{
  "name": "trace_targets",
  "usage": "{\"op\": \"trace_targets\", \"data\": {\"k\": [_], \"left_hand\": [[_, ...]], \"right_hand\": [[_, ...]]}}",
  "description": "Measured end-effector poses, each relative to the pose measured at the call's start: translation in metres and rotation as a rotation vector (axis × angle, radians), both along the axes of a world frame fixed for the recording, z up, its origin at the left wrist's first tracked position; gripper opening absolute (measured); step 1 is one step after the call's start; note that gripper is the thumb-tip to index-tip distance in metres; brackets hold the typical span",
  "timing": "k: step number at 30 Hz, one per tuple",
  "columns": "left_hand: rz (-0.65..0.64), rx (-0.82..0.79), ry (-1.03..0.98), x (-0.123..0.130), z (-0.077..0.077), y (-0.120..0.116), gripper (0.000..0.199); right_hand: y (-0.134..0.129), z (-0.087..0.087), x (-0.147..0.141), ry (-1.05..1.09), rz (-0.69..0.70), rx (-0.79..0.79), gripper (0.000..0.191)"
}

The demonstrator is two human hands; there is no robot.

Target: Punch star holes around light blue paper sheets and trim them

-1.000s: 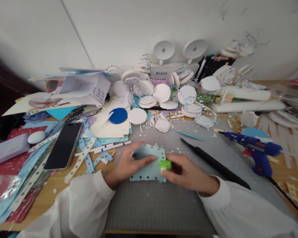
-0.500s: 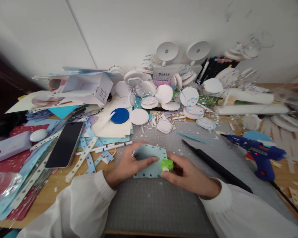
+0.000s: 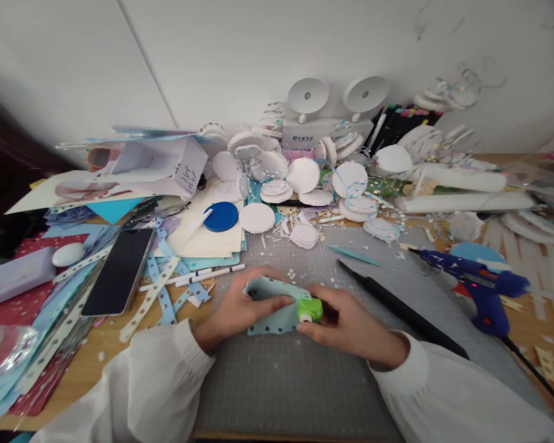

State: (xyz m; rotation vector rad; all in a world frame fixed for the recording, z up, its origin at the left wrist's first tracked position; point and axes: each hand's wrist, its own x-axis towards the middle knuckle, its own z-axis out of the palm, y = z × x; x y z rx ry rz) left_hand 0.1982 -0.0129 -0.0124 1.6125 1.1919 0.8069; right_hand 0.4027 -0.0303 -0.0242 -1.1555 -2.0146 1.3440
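Note:
A curled sheet of light blue paper (image 3: 277, 319) is gripped by my left hand (image 3: 247, 304), its thumb lying across the inner face. Small punched shapes run along the paper's upper and lower edges. My right hand (image 3: 344, 320) is closed around a small green craft punch (image 3: 309, 309) with a white part at its lower side. The punch sits against the right edge of the paper; whether the paper is inside its slot is hidden. Both hands are over the grey cutting mat (image 3: 295, 387), where tiny paper bits (image 3: 292, 274) lie just beyond the paper.
A black craft knife (image 3: 397, 304) and teal tweezers (image 3: 353, 255) lie right of my hands. Further right rests a blue glue gun (image 3: 477, 283). On the left are a phone (image 3: 118, 271) and punched paper strips (image 3: 164, 289). White discs (image 3: 303, 175) crowd the back.
The paper's upper edge has tipped down toward me, so less of its face shows. The green punch has turned slightly while staying at the right edge.

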Motion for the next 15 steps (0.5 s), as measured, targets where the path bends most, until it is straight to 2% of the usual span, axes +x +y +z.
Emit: {"op": "trace_targets", "data": {"k": [5, 9, 15], "left_hand": [[-0.01, -0.035, 0.008, -0.0004, 0.0018, 0.0004, 0.02], [-0.008, -0.076, 0.072, -0.0018, -0.0027, -0.0006, 0.029], [0.012, -0.058, 0.082, -0.0024, -0.0076, -0.0019, 0.033]], "right_hand": [[0.0004, 0.0024, 0.0013, -0.052, 0.022, 0.055, 0.03], [-0.0032, 0.0007, 0.0004, 0.018, 0.06, -0.013, 0.023], [-0.0058, 0.0014, -0.0034, 0.116, 0.014, -0.07, 0.013]]}}
